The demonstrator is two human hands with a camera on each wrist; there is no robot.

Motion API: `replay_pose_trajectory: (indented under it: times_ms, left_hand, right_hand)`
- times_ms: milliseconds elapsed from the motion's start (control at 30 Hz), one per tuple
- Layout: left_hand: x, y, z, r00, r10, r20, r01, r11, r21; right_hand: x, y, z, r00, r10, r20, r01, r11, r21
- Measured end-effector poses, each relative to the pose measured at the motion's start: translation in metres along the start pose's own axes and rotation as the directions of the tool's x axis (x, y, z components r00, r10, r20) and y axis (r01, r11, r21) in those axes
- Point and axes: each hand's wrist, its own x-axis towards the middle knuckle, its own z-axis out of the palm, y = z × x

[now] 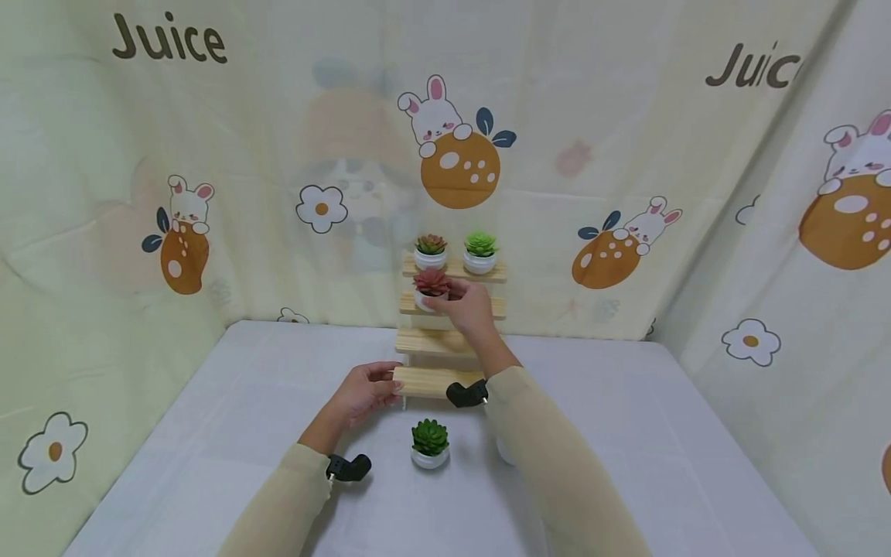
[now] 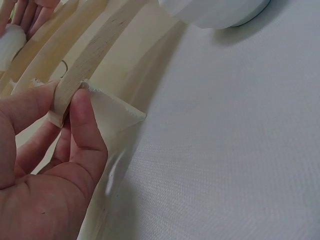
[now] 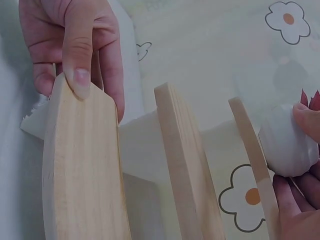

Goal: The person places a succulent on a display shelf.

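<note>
A small tiered wooden shelf (image 1: pixel 435 340) stands at the back of the table. My right hand (image 1: pixel 470 309) grips a potted red succulent (image 1: pixel 431 283) by its white pot, at the left part of the second tier from the top. In the right wrist view the white pot (image 3: pixel 287 142) touches or nearly touches that board. My left hand (image 1: pixel 367 393) pinches the left end of the lowest board (image 2: pixel 82 65) between thumb and fingers. On the top tier sit a reddish-green succulent (image 1: pixel 431 251) and a bright green succulent (image 1: pixel 480 252), both in white pots.
A dark green succulent (image 1: pixel 429 442) in a white pot stands on the white tabletop (image 1: pixel 278 387) before the shelf. Another white pot (image 1: pixel 506 451) is mostly hidden by my right sleeve. A printed curtain (image 1: pixel 557 155) hangs behind the table.
</note>
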Motion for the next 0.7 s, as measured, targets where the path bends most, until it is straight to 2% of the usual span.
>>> replay_pose_trajectory:
  times_ms: [400,700]
  left_hand:
    - [-0.0014,0.0004,-0.0005,1.0,-0.003,0.004,0.003,1.0,-0.01]
    - [-0.0007,-0.0003,-0.0001,1.0,-0.003,0.003,0.003,1.0,-0.015]
  right_hand:
    - [0.0011,-0.0024,0.0072,0.998,0.008,-0.066,-0.01,0.999,-0.037]
    - [0.0004,-0.0018,0.0077,0.998,0.002,-0.067,-0.003,1.0,-0.013]
